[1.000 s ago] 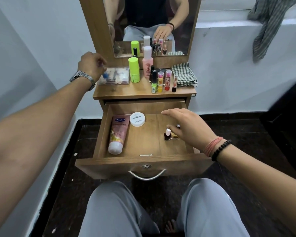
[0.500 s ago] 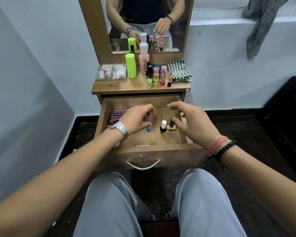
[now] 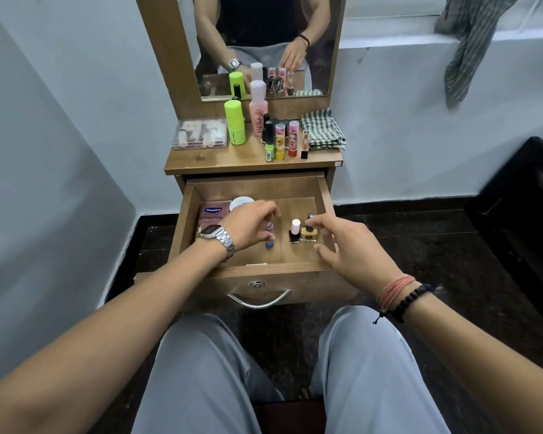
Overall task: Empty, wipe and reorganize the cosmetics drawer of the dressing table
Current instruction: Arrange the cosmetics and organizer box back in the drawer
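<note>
The drawer (image 3: pixel 254 189) is standing open, refilling under way. The left hand (image 3: pixel 251 225) is pinching a small blue bottle (image 3: pixel 269 238) upright inside; just right, 2 polish bottles (image 3: pixel 301 234) are touching the right hand's (image 3: pixel 348 245) spread, empty fingers. Tubes (image 3: pixel 279 137) beyond are awaiting return.

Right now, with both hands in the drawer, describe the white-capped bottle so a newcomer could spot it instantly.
Find the open wooden drawer under the dressing table's top. On its floor, between the left hand and the right hand, two small bottles stand upright side by side. The white-capped bottle is the left one, with a dark body, unlike the amber, dark-capped bottle beside it.
</note>
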